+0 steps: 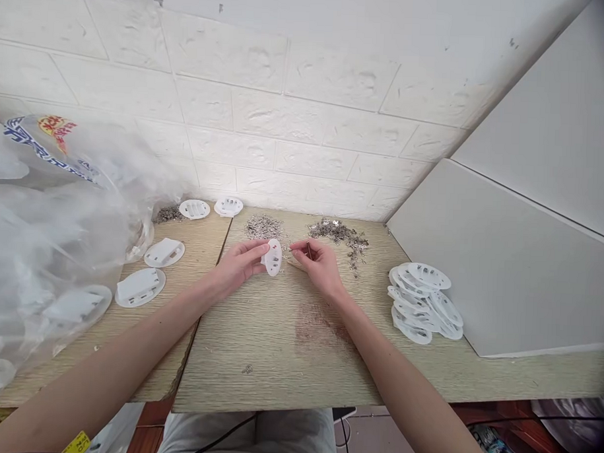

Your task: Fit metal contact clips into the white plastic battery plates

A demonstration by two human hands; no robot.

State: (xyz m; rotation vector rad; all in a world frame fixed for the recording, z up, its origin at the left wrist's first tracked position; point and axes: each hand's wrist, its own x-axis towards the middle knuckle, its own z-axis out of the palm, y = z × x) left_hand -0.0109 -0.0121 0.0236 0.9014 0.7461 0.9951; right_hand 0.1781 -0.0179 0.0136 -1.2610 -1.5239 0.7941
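Near the middle of the table, my left hand (241,267) grips a white oval plastic part (273,258) by its left side, its slotted face tilted toward the right. Just to the right, my right hand (320,263) is closed around a thin dark tool (309,249). Its fingertips are a short gap from the white part; whether they also pinch a tiny metal piece is too small to tell. Behind the hands lie a pile of small silvery metal pieces (263,226) and a wider, darker pile (336,231).
A heap of white oval parts (421,300) lies at the right, beside a leaning grey-white panel (519,260). More ovals (140,287) and a large clear plastic bag (58,244) are on the left. A brick-patterned wall (285,133) stands behind the table (243,343).
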